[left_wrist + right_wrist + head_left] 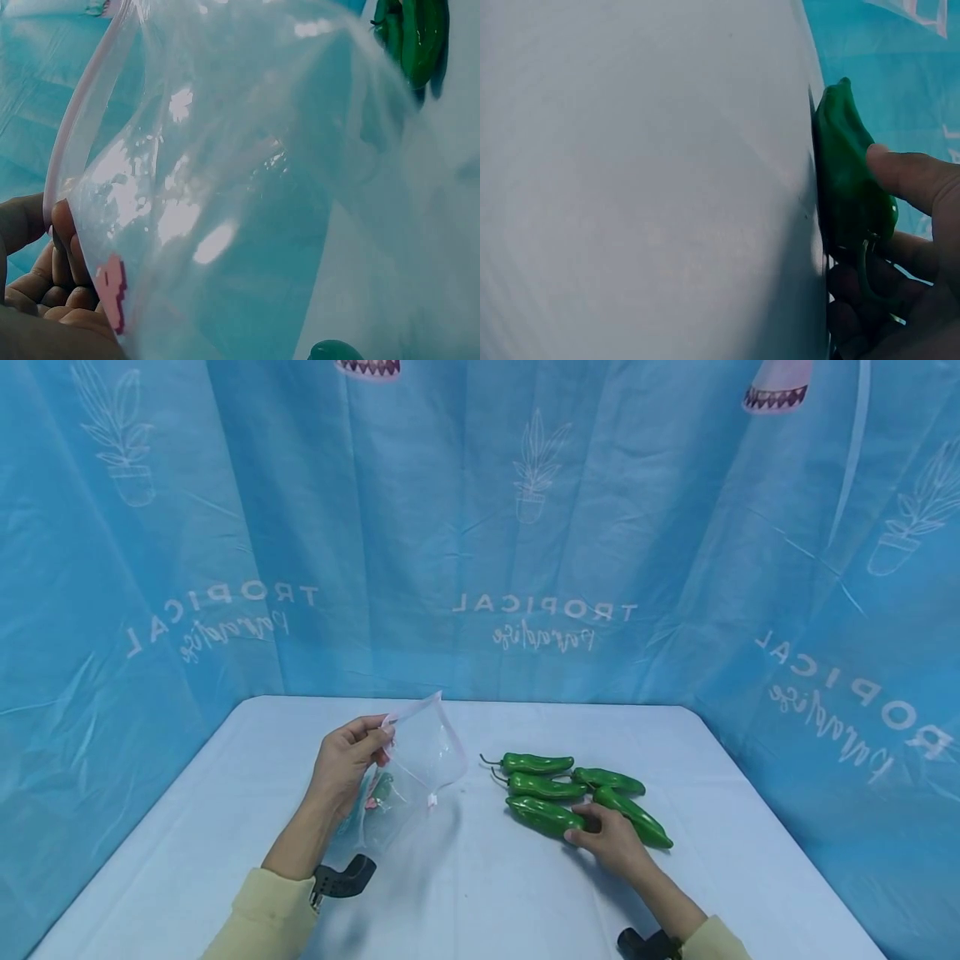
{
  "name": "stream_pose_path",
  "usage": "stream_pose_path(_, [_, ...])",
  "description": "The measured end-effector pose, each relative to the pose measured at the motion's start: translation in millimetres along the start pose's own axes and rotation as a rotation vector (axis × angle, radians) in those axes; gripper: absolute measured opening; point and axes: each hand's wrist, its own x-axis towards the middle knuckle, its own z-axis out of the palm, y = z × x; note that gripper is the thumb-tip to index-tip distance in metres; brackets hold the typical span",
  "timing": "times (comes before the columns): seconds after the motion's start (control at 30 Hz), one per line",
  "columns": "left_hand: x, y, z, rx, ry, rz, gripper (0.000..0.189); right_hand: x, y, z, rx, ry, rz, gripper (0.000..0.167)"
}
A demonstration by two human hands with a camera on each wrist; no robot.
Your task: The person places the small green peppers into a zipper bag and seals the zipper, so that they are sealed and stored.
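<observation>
My left hand (347, 764) pinches the rim of a clear zip bag (427, 752) between thumb and fingers, holding it up over the table. The bag hangs with its body toward the table and carries a pink print (112, 292); a green thing (382, 787) shows in its lower part, its kind hard to make out. My right hand (615, 842) grips the stem end of the nearest green chili pepper (542, 815), thumb on one side and fingers on the other. In the right wrist view that pepper (846, 169) lies along the tabletop, its curved stem close to the fingers.
Several more green peppers (546, 787) lie close together just beyond and beside my right hand, one pepper (633, 817) right next to it. The white table (480, 893) is enclosed at the back and sides by blue printed curtains (480, 543).
</observation>
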Motion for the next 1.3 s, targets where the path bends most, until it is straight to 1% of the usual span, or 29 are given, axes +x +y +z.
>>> stream_pose_path(0.27, [0.7, -0.4, 0.3, -0.016, -0.007, 0.001, 0.041, -0.7, 1, 1, 0.006, 0.012, -0.005, 0.048])
stream_pose_path(0.47, [1.0, -1.1, 0.6, -0.011, -0.008, 0.008, 0.04, -0.6, 2, 1, 0.014, 0.017, -0.008, 0.046])
stream_pose_path(0.9, [0.0, -1.7, 0.3, -0.008, -0.007, 0.004, 0.038, -0.3, 6, 2, 0.068, 0.041, -0.021, 0.041])
stream_pose_path(1.03, [-0.4, -1.7, 0.2, -0.011, -0.006, -0.001, 0.037, -1.8, 4, 0, 0.096, 0.054, -0.029, 0.041])
stream_pose_path(1.3, [0.2, -2.0, 0.2, -0.005, -0.002, -0.003, 0.04, -2.5, -7, -7, 0.129, 0.075, -0.039, 0.047])
